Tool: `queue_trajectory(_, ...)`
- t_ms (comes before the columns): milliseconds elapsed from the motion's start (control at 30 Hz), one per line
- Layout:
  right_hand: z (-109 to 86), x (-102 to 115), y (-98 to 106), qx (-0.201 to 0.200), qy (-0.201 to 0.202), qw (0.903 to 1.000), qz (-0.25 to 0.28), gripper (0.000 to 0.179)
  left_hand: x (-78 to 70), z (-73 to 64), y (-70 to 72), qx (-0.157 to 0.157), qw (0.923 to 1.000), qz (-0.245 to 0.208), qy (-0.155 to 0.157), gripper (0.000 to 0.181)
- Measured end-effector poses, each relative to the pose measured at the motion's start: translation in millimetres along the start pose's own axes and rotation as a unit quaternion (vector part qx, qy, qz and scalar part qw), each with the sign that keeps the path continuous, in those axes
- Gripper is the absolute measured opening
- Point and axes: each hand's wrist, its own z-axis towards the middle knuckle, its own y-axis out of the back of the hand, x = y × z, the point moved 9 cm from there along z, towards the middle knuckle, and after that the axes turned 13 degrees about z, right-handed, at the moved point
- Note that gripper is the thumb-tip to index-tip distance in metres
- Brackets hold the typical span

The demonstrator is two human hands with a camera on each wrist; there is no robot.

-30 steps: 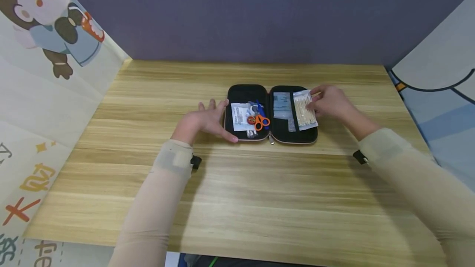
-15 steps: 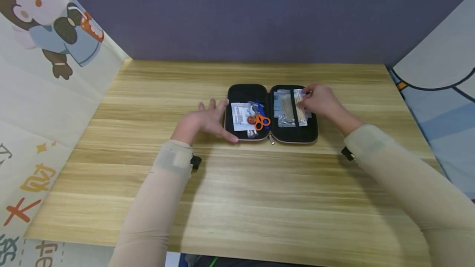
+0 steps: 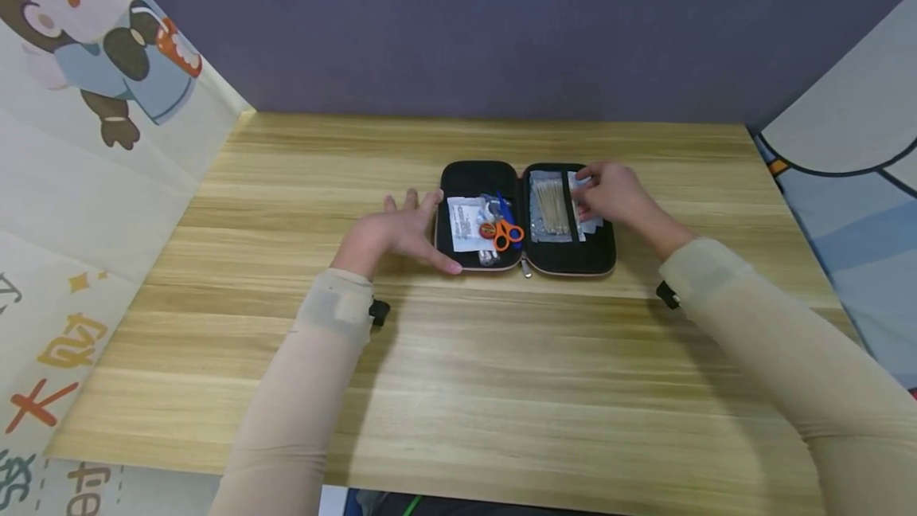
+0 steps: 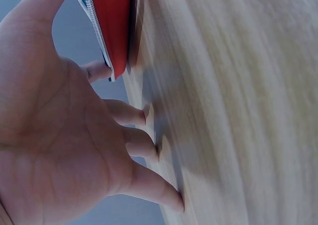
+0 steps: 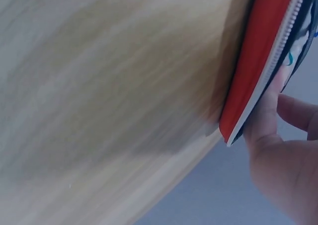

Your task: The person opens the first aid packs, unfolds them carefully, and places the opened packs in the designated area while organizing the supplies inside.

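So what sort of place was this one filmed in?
Probably a small indoor booth set up for recording: a wooden table backed by a plain dark wall, with a cartoon-printed panel closing its left side.

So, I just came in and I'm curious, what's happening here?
A person's right hand has its fingers at the right end of a packet of cotton swabs, which lies under a black strap in the right half of an open case on a table. The left hand is spread against the case's left edge. Scissors and a white packet lie in the left half.
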Motion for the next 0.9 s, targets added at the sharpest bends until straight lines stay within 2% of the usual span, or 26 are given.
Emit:
queue_trajectory(100,-0.7,-0.2,1.1,0.009,0.002,0.9998,-0.018,0.048,-0.6,1.1,-0.1,0.001,1.0000,0.001,0.001,0.151)
queue_trajectory(333,-4.3,9.9,1.5,0.015,0.015,0.9901,-0.139,0.051,-1.5,1.8,-0.2,-0.002,1.0000,0.004,-0.002,0.151)
queue_trajectory(467,-4.1,16.5,1.8,0.014,0.019,0.9858,-0.166,0.050,-0.8,1.8,-0.7,-0.003,1.0000,0.005,-0.003,0.150)
queue_trajectory(600,-5.1,31.4,1.0,0.001,0.041,0.9831,-0.178,0.048,-0.6,0.7,0.1,-0.004,1.0000,0.005,-0.001,0.150)
queue_trajectory(667,-7.3,44.0,-3.1,-0.005,0.064,0.9807,-0.184,0.047,-0.6,0.4,0.2,-0.003,1.0000,0.005,-0.001,0.150)
queue_trajectory(767,-13.1,61.8,-14.6,0.001,0.089,0.9794,-0.181,0.048,-0.7,0.0,0.3,-0.002,1.0000,0.004,-0.001,0.151)
queue_trajectory(900,-20.3,77.7,-36.2,0.018,0.106,0.9835,-0.145,0.054,-0.5,1.1,-0.4,-0.001,1.0000,0.005,-0.001,0.150)
